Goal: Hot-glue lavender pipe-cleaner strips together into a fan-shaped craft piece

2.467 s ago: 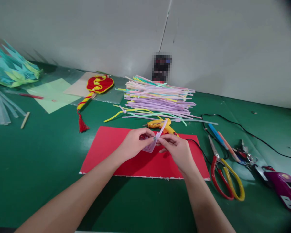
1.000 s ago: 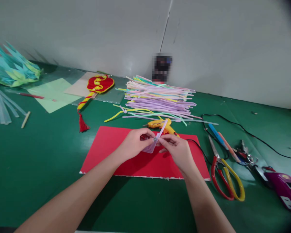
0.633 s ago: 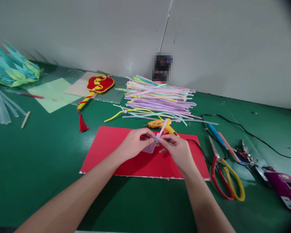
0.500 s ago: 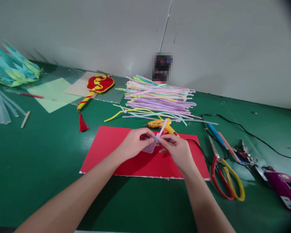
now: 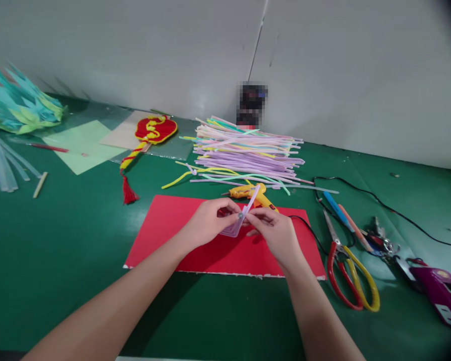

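Observation:
Over a red board, my left hand and my right hand meet, both with fingers closed. Between them they pinch a lilac pipe cleaner, bent into nested rounded corners, with one straight end sticking up to the right. The fingertips hide part of the bend. Just beyond the fingers lies a yellow hot glue gun, its nozzle pointing left and its grip partly behind my right hand.
A pile of pastel pipe cleaners lies behind the glue gun. Red-and-yellow-handled scissors, a black cord, keys and a purple object are on the right. Leftward are a red fan with tassel and green paper.

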The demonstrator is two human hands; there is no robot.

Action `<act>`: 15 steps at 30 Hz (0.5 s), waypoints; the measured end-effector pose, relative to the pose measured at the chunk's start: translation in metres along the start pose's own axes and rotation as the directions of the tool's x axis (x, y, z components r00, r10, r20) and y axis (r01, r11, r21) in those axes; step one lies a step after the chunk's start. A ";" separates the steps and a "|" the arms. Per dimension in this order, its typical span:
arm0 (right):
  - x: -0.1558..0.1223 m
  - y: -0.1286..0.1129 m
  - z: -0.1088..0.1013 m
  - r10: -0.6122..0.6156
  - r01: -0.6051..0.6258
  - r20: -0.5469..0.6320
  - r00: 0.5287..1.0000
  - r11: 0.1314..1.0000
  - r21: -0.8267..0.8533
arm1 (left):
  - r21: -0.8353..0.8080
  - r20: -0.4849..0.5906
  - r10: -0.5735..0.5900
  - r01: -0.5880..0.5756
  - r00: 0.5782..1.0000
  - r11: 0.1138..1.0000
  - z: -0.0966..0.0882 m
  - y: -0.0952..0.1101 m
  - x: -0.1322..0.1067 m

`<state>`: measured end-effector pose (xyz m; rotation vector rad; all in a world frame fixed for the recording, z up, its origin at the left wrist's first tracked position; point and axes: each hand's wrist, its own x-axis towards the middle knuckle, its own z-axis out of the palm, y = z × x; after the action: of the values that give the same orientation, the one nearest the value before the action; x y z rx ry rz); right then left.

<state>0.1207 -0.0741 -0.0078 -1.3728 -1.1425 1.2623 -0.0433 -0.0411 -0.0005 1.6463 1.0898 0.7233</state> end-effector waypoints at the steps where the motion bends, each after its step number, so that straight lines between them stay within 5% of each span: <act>1: 0.000 0.000 0.000 -0.001 0.001 -0.001 1.000 1.000 0.003 | 0.001 0.000 0.001 -0.001 1.000 1.000 0.000 0.000 0.000; 15: -0.001 -0.001 0.000 0.008 -0.008 -0.006 1.000 1.000 -0.005 | 0.004 0.003 -0.011 0.011 1.000 1.000 0.000 0.001 -0.001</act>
<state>0.1208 -0.0748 -0.0067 -1.3853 -1.1378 1.2611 -0.0433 -0.0419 0.0006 1.6425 1.0980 0.7115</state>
